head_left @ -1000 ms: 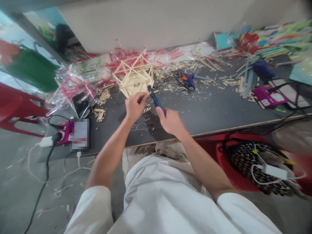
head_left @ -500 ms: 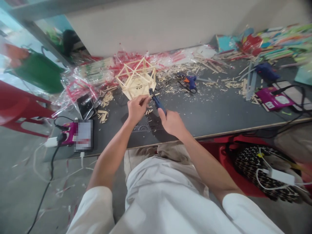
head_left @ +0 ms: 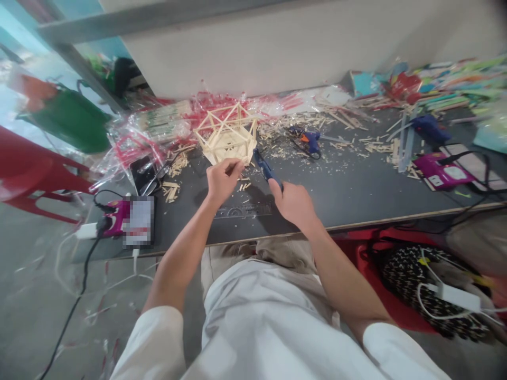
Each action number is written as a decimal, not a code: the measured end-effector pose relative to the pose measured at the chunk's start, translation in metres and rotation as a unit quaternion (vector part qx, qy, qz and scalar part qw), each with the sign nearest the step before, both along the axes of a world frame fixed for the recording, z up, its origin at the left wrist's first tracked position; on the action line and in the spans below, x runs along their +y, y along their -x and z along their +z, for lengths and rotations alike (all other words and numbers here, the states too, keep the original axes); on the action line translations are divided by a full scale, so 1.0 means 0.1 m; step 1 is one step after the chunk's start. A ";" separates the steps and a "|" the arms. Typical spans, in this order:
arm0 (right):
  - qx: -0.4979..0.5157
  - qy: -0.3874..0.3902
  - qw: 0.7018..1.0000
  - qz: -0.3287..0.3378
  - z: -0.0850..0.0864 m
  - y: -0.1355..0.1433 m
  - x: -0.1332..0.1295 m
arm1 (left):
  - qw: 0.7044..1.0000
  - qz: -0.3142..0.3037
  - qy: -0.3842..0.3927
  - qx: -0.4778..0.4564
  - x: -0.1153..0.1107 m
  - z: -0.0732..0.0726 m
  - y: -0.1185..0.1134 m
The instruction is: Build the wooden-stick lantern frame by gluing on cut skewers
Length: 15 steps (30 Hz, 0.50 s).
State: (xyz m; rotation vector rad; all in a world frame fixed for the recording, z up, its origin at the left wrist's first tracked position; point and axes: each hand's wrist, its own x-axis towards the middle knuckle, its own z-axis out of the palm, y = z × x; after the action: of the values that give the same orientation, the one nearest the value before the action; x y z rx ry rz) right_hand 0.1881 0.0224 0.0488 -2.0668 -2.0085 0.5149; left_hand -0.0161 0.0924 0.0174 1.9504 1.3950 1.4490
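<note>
Over the bench (head_left: 348, 190), the right hand (head_left: 293, 205), gripping pliers (head_left: 266, 169), has drawn aside, seemingly giving the pinched left hand (head_left: 223, 182) room.

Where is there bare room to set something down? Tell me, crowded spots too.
Widest: the dark tabletop between the right hand and the rightmost purple box, along the front edge. A smaller patch lies between the screen device and the left forearm. Crowded: the back, with plastic packaging, and around the stick frame, with wood scraps.
</note>
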 end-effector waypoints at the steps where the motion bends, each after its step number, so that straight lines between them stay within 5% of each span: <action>1: -0.011 0.006 1.000 0.007 0.01 -0.04 -0.01 | 1.000 0.001 -0.005 0.005 0.01 0.01 0.03; 10: -0.027 -0.043 0.999 -0.016 0.02 -0.40 -0.17 | 0.973 -0.065 0.022 0.218 0.05 0.04 0.16; 15: -0.055 -0.075 0.994 -0.056 -0.04 -0.60 -0.13 | 0.969 -0.062 0.036 0.235 0.03 0.08 0.17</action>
State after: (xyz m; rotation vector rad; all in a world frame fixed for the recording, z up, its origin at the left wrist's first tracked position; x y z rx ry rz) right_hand 0.2480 0.0093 0.0450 -2.1406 -1.9105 0.2277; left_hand -0.0333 0.0956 0.0255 2.3838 1.4480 0.8984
